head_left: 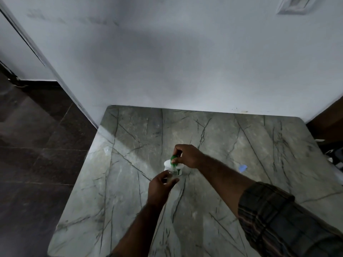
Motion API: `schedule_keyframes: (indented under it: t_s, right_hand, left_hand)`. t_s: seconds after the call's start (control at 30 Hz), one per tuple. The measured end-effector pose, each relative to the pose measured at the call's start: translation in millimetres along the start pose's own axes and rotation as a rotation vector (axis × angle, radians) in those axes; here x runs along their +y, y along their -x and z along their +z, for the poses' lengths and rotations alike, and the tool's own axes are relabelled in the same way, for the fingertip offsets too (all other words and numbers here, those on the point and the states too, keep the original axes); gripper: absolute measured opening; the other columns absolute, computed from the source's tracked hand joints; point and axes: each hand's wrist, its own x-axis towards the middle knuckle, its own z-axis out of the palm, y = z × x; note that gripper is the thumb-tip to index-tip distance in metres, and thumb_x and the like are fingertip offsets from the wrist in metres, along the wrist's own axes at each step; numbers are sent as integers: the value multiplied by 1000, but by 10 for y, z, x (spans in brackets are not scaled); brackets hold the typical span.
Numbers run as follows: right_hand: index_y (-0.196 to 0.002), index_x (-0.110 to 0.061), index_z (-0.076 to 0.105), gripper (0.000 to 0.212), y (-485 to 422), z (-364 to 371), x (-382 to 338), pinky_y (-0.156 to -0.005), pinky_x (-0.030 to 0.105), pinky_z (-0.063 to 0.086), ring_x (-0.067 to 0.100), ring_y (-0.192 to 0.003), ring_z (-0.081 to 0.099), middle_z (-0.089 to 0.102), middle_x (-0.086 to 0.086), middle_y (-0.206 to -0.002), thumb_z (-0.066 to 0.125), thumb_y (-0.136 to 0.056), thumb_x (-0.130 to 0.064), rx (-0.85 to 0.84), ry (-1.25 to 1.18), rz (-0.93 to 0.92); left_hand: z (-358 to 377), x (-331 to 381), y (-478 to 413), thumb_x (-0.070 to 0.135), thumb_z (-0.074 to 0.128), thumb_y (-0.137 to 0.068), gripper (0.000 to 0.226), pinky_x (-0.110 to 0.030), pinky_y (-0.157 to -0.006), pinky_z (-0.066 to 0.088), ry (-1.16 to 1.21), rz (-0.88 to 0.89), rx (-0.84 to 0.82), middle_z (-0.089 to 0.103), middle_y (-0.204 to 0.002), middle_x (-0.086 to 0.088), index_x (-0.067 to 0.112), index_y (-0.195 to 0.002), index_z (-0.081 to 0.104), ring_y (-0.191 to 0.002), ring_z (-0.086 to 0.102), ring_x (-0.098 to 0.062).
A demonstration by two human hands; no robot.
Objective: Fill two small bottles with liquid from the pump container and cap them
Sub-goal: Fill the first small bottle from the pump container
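1. The small clear plastic bottle (172, 171) is just below the middle of the frame, its open mouth under the nozzle, grasped by the left hand (161, 188).
2. Touching it behind, the white round pump container (167, 164) stands upright; the right hand (188, 156) pinches its green pump head (174, 160).
3. Both are over the grey veined marble surface (130, 201).
4. A small pale-blue object (242, 167) lies well apart at the right.

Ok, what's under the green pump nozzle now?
The open neck of the small clear bottle, held by the left hand beside the white container. The right hand grips the pump. Fingers cover the bottle's body, so its fill level is hidden.
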Motion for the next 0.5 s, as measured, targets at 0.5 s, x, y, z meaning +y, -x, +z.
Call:
schedule_keyframes:
  t_s: [0.5]
  right_hand:
    - [-97,-13,67,26,40,6,0,-91,45,53,20,-94,66,73,1,-99,80,-79,-27,24,-18,16]
  left_hand:
    - [6,37,9,37,87,-73,33,-1,-62,46,45,18,0,69,-79,36,44,-98,68,-80,65,16]
